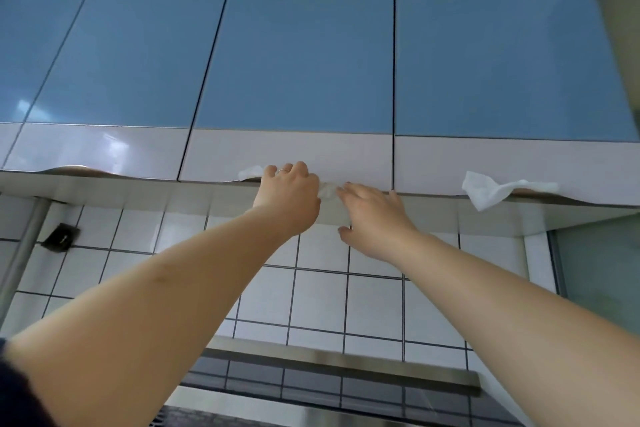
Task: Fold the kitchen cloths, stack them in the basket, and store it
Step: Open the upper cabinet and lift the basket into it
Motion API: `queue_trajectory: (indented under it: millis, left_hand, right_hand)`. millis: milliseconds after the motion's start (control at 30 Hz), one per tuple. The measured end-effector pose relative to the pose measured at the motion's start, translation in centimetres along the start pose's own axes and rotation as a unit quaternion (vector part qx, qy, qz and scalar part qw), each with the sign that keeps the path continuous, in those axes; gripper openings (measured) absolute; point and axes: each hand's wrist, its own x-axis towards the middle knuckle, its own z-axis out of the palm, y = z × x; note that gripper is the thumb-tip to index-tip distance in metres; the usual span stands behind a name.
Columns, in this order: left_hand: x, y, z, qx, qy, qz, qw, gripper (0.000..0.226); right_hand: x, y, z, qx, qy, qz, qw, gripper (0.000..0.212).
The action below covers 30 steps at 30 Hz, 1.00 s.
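While the left hand curls onto the cabinet handle and the right hand lies flat-fingered, the white cloth between looks light, limp, best pinched at an edge.

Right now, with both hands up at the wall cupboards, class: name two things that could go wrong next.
1. The left hand grips the door's lower edge while the right hand lies close beside it; a sudden swing could catch fingers.
2. A white cloth hangs loosely from the neighbouring door's edge; a jolt might drop it.
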Motion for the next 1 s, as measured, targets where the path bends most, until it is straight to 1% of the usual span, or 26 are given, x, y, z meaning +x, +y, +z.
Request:
queue_trajectory:
  millis: [100,167,233,267,300,333,400,467,533,600,700,767,867,1000]
  left_hand:
    - [0.0,-0.1,-0.6,-0.003,0.014,-0.010,1.000,0.032]
    - [-0.2,-0.4,-0.9,-0.007,0.021,-0.015,1.000,0.032]
    - [-0.4,-0.8,-1.5,-0.014,0.034,-0.019,0.999,0.031]
    - [-0.6,-1.0,-1.8,-0.020,0.042,-0.022,0.999,0.031]
    - [-0.8,-1.2,-2.1,-0.030,0.049,-0.027,0.998,0.031]
    - [-1.1,-1.5,-2.6,-0.042,0.057,-0.033,0.997,0.031]
    - [-1.7,-2.1,-3.5,-0.057,0.076,-0.039,0.995,0.032]
    - [-2.4,-2.9,-4.6,-0.061,0.100,-0.038,0.992,0.034]
    - [-3.1,-3.8,-5.6,-0.078,0.120,-0.038,0.989,0.035]
    - [-3.7,-5.0,-6.6,-0.090,0.135,-0.041,0.986,0.035]
    - [-4.6,-6.8,-7.9,-0.114,0.149,-0.061,0.980,0.032]
    - [-5.3,-8.1,-8.5,-0.150,0.168,-0.072,0.972,0.026]
    - [-6.5,-10.0,-9.3,-0.209,0.197,-0.092,0.953,0.021]
    - [-7.8,-12.6,-9.9,-0.243,0.223,-0.130,0.935,0.021]
  right_hand:
    - [-0.8,0.1,-0.3,0.015,0.037,-0.021,0.999,0.062]
    - [-1.6,0.0,-0.7,0.035,0.112,-0.061,0.991,0.054]
    - [-2.9,0.0,-1.0,0.072,0.177,-0.086,0.978,0.041]
    - [-3.5,0.0,-1.1,0.097,0.175,-0.076,0.977,0.035]
    - [-4.0,0.1,-1.1,0.117,0.153,-0.053,0.980,0.031]
    - [-4.5,0.2,-0.9,0.131,0.112,-0.025,0.985,0.032]
    - [-4.9,0.4,-0.6,0.189,0.044,0.021,0.981,0.042]
    - [-5.0,-0.7,-1.2,0.319,0.022,0.047,0.946,0.059]
    - [-4.8,-2.7,-2.1,0.414,0.033,0.036,0.909,0.071]
    - [-4.4,-5.3,-3.0,0.452,0.064,0.010,0.890,0.076]
    - [-4.0,-8.9,-4.3,0.500,0.111,-0.029,0.859,0.072]
    - [-3.7,-10.6,-4.8,0.511,0.134,-0.057,0.847,0.071]
    - [-3.1,-13.0,-5.3,0.524,0.150,-0.093,0.833,0.073]
    - [-2.1,-16.8,-6.0,0.572,0.151,-0.120,0.798,0.069]
